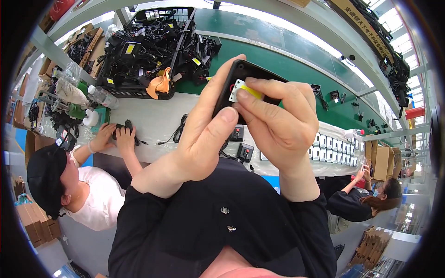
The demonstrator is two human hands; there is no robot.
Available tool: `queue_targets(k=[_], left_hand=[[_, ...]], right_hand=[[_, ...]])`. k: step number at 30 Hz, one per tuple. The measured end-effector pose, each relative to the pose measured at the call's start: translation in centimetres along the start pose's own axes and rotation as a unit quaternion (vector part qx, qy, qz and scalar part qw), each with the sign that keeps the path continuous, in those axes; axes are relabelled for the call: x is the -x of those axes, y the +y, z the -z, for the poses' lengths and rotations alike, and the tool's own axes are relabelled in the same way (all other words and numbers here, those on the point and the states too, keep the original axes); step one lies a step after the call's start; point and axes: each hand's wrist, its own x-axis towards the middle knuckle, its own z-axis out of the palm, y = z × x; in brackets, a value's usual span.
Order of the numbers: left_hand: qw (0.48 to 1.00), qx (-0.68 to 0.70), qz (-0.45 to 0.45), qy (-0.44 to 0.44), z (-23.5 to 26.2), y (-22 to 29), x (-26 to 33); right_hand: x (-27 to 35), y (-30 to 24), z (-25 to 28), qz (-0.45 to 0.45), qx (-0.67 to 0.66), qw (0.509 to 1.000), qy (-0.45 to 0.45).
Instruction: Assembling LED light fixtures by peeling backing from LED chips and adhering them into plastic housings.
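- The left hand was closed round a black plastic housing, thumb across its lower front and fingers hidden behind, holding it raised close before the camera, above the white-covered workbench
- The right hand was pinching a small white-framed module with a yellow face between its fingertips, pressing it against the open face of the housing; a short red wire showed at the module's left edge
- Judged from this, the step in hand was seating the module in the housing; doing it well probably called for keeping the module square to its recess, pressing evenly at the edges and not on the yellow face
- The red wire looked liable to be trapped under the frame, so it was best tucked clear before pushing home
- The left grip seemed firm enough to brace against the push; whether the module was already fully seated could not be told, as fingers covered most of it
- Two more black housings lay on the bench just below the hands, and a row of small white parts lay to the right
- A black crate of cabled lamp bodies stood at the far side, by the green belt
- A co-worker on the left had both hands on a black part on the bench; another person sat at the right
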Motion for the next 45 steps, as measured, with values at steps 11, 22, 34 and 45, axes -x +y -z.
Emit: queue_targets(k=[11,22,34,45], left_hand=[[0.999,-0.045,-0.014,0.016,0.8,-0.6,0.3],[0.998,-0.057,0.006,-0.033,1.1,1.1,0.6],[0.995,-0.094,0.034,0.012,1.2,0.9,0.8],[0.981,-0.159,-0.086,0.074,1.9,-1.5,0.4]], right_hand=[[-0.4,-0.2,1.9,0.004,0.019,0.995,-0.097],[0.3,-2.0,1.8,0.042,0.141,0.985,-0.092],[-0.9,-2.3,1.6,0.031,0.158,0.968,-0.192],[0.9,0.2,1.4,-0.109,-0.184,0.974,-0.075]])
